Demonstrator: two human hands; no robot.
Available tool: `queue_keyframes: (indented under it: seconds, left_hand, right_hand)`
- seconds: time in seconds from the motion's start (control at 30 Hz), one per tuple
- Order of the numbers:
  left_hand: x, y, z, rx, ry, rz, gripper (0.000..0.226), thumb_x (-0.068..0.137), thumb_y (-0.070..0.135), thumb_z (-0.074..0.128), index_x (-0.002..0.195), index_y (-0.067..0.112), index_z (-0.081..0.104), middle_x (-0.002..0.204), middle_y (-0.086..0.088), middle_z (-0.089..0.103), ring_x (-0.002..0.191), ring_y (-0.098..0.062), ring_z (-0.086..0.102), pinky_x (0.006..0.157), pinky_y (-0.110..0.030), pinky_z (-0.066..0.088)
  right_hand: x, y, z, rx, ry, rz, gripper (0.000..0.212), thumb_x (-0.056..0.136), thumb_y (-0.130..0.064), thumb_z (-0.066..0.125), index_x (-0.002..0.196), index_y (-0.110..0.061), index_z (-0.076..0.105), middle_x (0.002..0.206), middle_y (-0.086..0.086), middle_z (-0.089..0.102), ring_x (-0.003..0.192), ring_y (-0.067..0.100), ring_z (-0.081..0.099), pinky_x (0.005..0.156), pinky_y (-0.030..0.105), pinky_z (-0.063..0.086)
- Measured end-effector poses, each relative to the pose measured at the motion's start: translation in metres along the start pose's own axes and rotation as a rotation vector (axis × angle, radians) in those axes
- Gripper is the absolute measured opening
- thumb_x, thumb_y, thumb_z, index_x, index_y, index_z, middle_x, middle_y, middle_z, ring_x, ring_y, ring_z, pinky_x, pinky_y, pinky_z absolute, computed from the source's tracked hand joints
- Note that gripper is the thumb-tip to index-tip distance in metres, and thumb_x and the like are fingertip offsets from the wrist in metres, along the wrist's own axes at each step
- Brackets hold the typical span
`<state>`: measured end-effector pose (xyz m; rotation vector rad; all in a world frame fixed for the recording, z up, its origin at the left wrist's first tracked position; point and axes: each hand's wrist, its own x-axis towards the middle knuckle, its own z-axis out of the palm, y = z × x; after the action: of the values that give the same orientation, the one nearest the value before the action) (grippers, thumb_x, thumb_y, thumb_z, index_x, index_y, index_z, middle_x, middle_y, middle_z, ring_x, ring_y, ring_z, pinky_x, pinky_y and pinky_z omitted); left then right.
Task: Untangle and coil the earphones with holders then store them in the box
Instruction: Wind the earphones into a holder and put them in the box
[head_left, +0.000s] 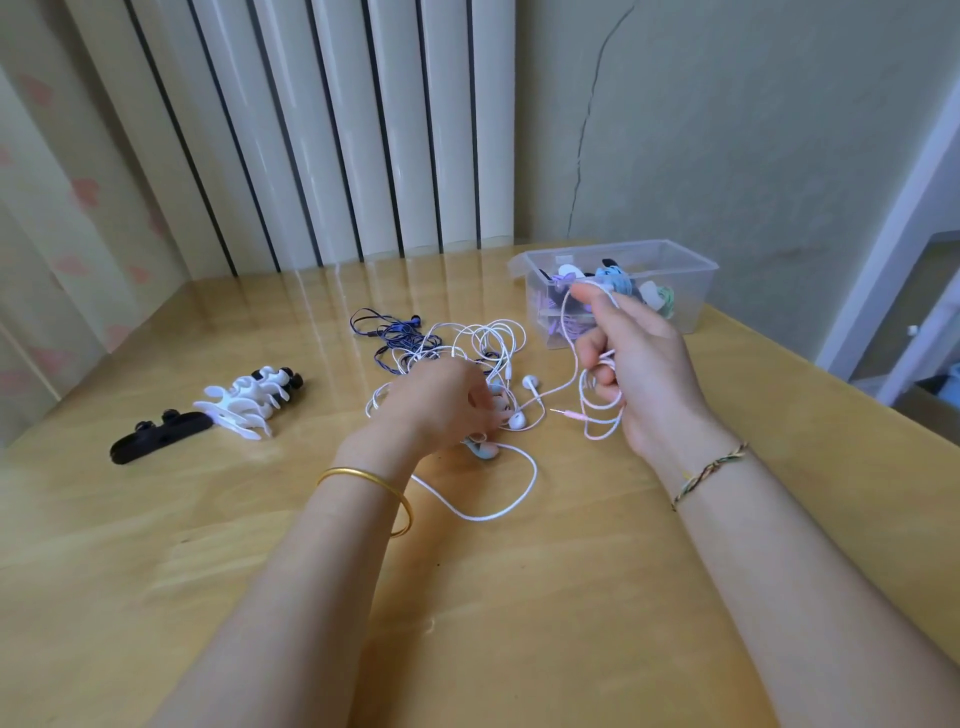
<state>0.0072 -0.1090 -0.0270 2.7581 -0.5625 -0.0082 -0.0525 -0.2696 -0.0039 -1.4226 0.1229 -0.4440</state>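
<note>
Earphones form a white tangle (467, 348) on the wooden table (208, 545), and behind it stands the clear box (693, 299), which holds coloured coils. The right hand (639, 364) is raised near the box. Its thumb and forefinger pinch a pale pink cable (586, 415), with loops hanging round the curled fingers. The left hand (441, 402) is down in the tangle with fingers bent among the cords; I cannot tell whether it grips one. The pink cable runs into the tangle, so the step probably calls for drawing slack gently, lifting crossing strands off and keeping the loops even. Its plug (569, 413) hangs free.
</note>
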Motion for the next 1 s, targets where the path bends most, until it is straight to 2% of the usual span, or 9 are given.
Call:
queue_keyframes:
  seconds: [0.17, 0.27, 0.4, 0.5, 0.57, 0.7, 0.87, 0.93, 1.0]
  left_hand:
    - [-0.001, 0.004, -0.001, 0.161, 0.022, 0.0, 0.023, 0.086, 0.042, 0.062, 0.088, 0.019, 0.062, 0.1, 0.0, 0.064, 0.1, -0.024, 0.056, 0.083, -0.032, 0.041]
    - [-0.003, 0.009, -0.009, -0.051, 0.11, 0.047, 0.018, 0.086, 0.042, 0.062, 0.082, 0.025, 0.058, 0.09, 0.006, 0.064, 0.094, -0.02, 0.059, 0.087, -0.035, 0.042]
    - [-0.009, 0.016, -0.029, -0.421, 0.23, 0.173, 0.007, 0.086, 0.024, 0.066, 0.081, 0.019, 0.065, 0.074, 0.003, 0.069, 0.078, -0.019, 0.066, 0.078, -0.036, 0.053]
    - [-0.013, 0.018, -0.036, -0.578, 0.226, 0.215, 0.005, 0.084, 0.013, 0.069, 0.086, 0.014, 0.065, 0.078, -0.009, 0.068, 0.071, -0.017, 0.062, 0.07, -0.03, 0.051]
    - [-0.01, 0.01, -0.032, -0.541, 0.248, 0.171, 0.01, 0.084, 0.009, 0.068, 0.085, 0.018, 0.063, 0.075, -0.005, 0.066, 0.065, -0.01, 0.059, 0.064, -0.023, 0.049]
    - [-0.003, -0.009, -0.021, -0.494, 0.349, 0.021, 0.004, 0.087, 0.014, 0.064, 0.084, 0.012, 0.065, 0.072, 0.003, 0.065, 0.068, -0.014, 0.058, 0.063, -0.022, 0.043]
    - [-0.001, -0.01, -0.018, -0.404, 0.303, -0.053, 0.006, 0.087, 0.017, 0.063, 0.082, 0.015, 0.062, 0.081, -0.003, 0.068, 0.081, -0.023, 0.064, 0.074, -0.033, 0.05]
    - [-0.003, -0.01, -0.019, -0.428, 0.325, -0.059, 0.005, 0.087, 0.016, 0.063, 0.083, 0.013, 0.063, 0.086, -0.006, 0.07, 0.084, -0.024, 0.064, 0.076, -0.033, 0.049]
    - [-0.004, -0.008, -0.022, -0.571, 0.347, -0.042, 0.005, 0.086, 0.014, 0.064, 0.082, 0.012, 0.065, 0.079, -0.003, 0.069, 0.077, -0.019, 0.064, 0.071, -0.028, 0.047]
  right_hand:
    - [0.001, 0.009, 0.0, -0.217, -0.105, -0.084, 0.04, 0.096, -0.009, 0.043, 0.127, -0.033, 0.052, 0.048, -0.002, 0.043, 0.037, 0.004, 0.03, 0.04, 0.012, 0.028]
    - [0.0, 0.014, 0.002, -0.402, -0.219, -0.147, 0.041, 0.093, -0.008, 0.051, 0.13, -0.025, 0.054, 0.041, -0.008, 0.043, 0.04, 0.003, 0.037, 0.048, 0.011, 0.035]
    - [-0.001, 0.016, 0.004, -0.685, -0.279, -0.227, 0.011, 0.088, -0.022, 0.06, 0.091, -0.031, 0.065, 0.04, -0.012, 0.048, 0.04, 0.005, 0.043, 0.052, 0.026, 0.039]
    - [0.0, 0.012, 0.004, -0.721, -0.141, -0.352, 0.025, 0.089, -0.024, 0.06, 0.067, -0.032, 0.051, 0.049, -0.006, 0.046, 0.051, 0.011, 0.046, 0.057, 0.033, 0.039]
    - [0.0, 0.004, 0.002, -0.486, -0.034, -0.387, 0.027, 0.093, -0.017, 0.055, 0.068, -0.028, 0.051, 0.053, -0.005, 0.046, 0.048, 0.004, 0.042, 0.053, 0.026, 0.035]
    - [0.006, -0.004, -0.006, 0.182, 0.112, -0.052, 0.023, 0.099, -0.021, 0.045, 0.077, -0.018, 0.049, 0.072, 0.004, 0.063, 0.037, 0.004, 0.031, 0.038, 0.016, 0.024]
    - [0.011, -0.002, -0.012, 0.847, -0.019, 0.241, 0.03, 0.102, -0.034, 0.034, 0.075, -0.02, 0.038, 0.089, 0.01, 0.072, 0.031, 0.006, 0.03, 0.031, 0.014, 0.017]
    - [0.013, -0.001, -0.015, 0.891, -0.073, 0.28, 0.032, 0.101, -0.035, 0.034, 0.073, -0.02, 0.038, 0.067, 0.002, 0.067, 0.03, 0.005, 0.028, 0.032, 0.015, 0.015]
    - [0.013, 0.0, -0.014, 0.635, -0.045, 0.28, 0.028, 0.099, -0.029, 0.039, 0.072, -0.02, 0.039, 0.048, -0.004, 0.048, 0.03, 0.006, 0.023, 0.032, 0.014, 0.013]
